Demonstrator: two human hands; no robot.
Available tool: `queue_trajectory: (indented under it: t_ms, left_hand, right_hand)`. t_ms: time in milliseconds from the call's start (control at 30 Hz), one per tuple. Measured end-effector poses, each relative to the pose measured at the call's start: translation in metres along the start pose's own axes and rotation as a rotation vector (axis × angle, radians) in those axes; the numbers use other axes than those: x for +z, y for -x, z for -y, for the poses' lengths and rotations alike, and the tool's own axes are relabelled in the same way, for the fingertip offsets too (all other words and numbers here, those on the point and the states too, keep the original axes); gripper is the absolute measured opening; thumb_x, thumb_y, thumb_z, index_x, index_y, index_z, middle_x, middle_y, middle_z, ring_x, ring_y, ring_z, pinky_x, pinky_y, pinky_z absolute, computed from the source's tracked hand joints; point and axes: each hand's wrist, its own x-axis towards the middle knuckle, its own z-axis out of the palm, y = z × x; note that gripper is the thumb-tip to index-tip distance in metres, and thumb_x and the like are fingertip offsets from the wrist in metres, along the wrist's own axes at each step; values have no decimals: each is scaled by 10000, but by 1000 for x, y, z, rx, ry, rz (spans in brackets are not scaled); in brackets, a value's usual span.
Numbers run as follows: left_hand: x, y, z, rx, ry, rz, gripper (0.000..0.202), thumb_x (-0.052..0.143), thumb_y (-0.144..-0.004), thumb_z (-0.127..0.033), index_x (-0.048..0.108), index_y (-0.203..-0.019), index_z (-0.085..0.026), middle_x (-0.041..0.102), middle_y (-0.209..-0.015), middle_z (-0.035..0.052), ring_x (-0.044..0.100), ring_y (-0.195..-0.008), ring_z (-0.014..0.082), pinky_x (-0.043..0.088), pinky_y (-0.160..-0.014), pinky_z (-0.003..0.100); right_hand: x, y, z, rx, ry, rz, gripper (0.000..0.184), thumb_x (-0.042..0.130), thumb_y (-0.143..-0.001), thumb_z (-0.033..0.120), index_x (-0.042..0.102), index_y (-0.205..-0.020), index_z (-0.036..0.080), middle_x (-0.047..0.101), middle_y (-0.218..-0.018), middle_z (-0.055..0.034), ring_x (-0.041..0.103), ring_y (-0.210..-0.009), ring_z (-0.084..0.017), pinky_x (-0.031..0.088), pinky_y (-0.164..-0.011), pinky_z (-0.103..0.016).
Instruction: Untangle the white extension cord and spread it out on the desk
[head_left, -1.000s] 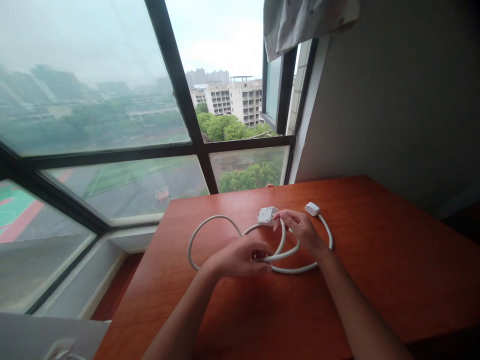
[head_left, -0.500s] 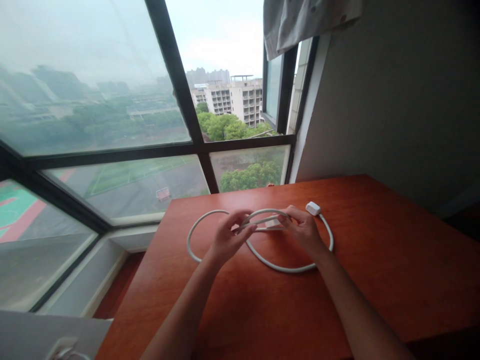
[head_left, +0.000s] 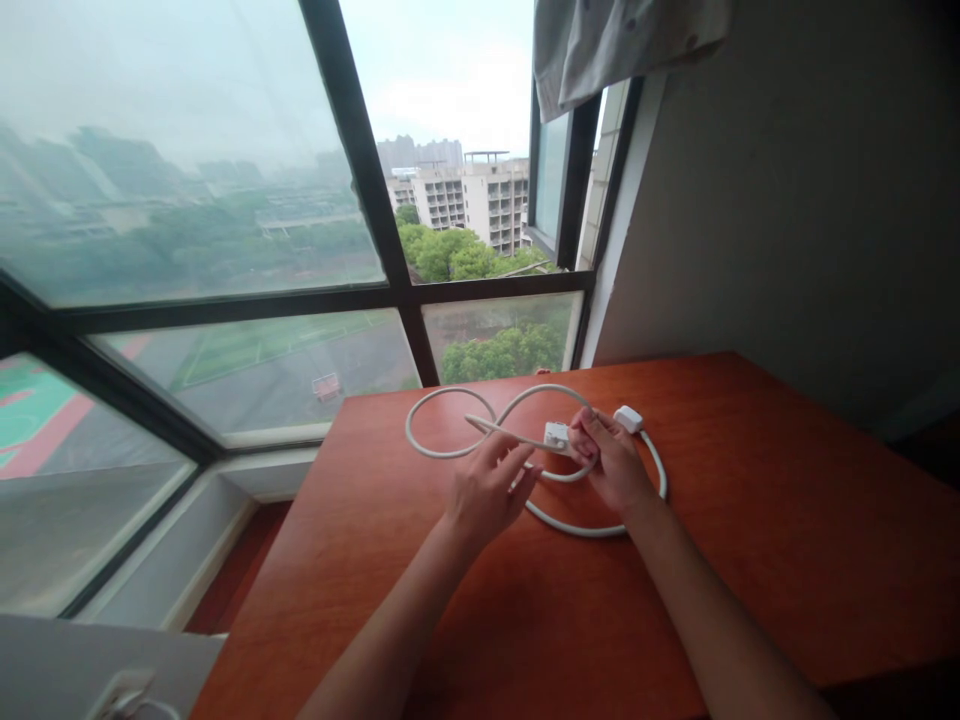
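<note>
A white cable (head_left: 450, 391) lies in loops over the tabletop and runs up into both of my hands. My right hand (head_left: 611, 462) is closed around the cable, with thumb and fingers pressed together. My left hand (head_left: 491, 485) is at the lower left of the loops, its bent fingertips round a strand of the cable; part of this grip is hidden. Just left of my right fingers is a white plug-like end piece (head_left: 556, 435). A second white end piece (head_left: 628, 418) rests beyond my right hand, joined to the strand that curves down to the right.
The reddish-brown wooden table (head_left: 750, 480) extends to both sides of my arms. Dark-framed windows (head_left: 480, 292) stand past its far and left edges, one pane swung open. A grey wall (head_left: 750, 200) is at the right, and a light curtain (head_left: 630, 45) hangs above.
My left hand has moved down and right, toward me. My right hand has closed around the cable. The loops have shifted, the left one smaller and farther right, and the plug-like piece shows more.
</note>
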Motion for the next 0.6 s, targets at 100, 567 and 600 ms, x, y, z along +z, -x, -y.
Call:
queue_trajectory:
  t_ms: [100, 567, 600]
  left_hand:
    - [5, 1, 2, 44, -127, 17, 121, 573, -881, -233, 642, -978, -212, 633, -994, 61, 572, -744, 143, 432, -678, 265]
    - [-4, -11, -1, 93, -251, 211, 148, 548, -920, -287, 647, -831, -224, 645, -771, 28, 536, -804, 184, 270, -846, 381]
    - [-6, -12, 1, 80, -229, 220, 156, 550, -920, -301, 650, -827, -225, 652, -781, 28, 539, -810, 186, 268, -851, 384]
  right_hand:
    - [-1, 0, 1, 9, 16, 21, 280, 698, -803, 443, 632, -728, 181, 311, -504, 76, 254, -458, -62, 236, -412, -193]
    - [-11, -5, 2, -27, 195, -38, 313, 589, -837, 476, 655, -916, 181, 397, -564, 48, 350, -477, -94, 304, -421, -227]
    - [-14, -6, 2, -30, 201, -51, 308, 597, -831, 470, 656, -919, 181, 407, -570, 46, 353, -478, -92, 298, -416, -222]
